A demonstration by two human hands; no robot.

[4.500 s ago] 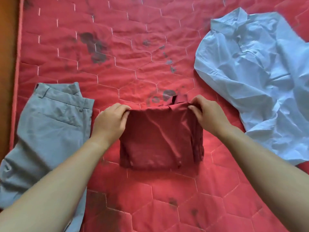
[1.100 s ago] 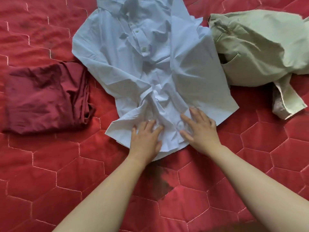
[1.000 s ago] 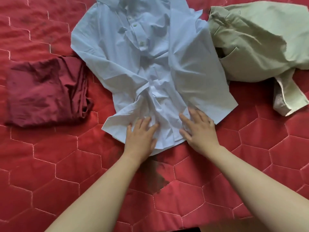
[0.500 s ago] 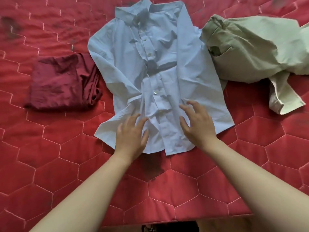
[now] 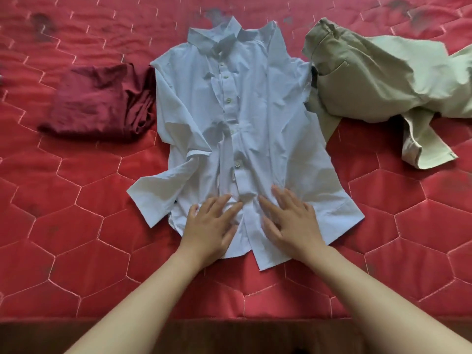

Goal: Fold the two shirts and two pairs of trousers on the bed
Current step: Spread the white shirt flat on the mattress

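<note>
Trousers (image 5: 383,80) cropped at right, left hand (image 5: 210,229), right hand (image 5: 291,223) covering shirt (image 5: 255,111) hem

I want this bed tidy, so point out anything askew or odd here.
The khaki trousers lie bunched in a heap against the blue shirt, whose sleeve nearest the folded maroon garment is crumpled. Dark stains mark the red quilt.

Khaki trousers (image 5: 378,80) cut off (right edge).

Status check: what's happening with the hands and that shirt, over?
Open and flat: left hand, right hand, on blue shirt hem. Shirt spread buttons-up, unfolded. Touching it: khaki trousers.
</note>
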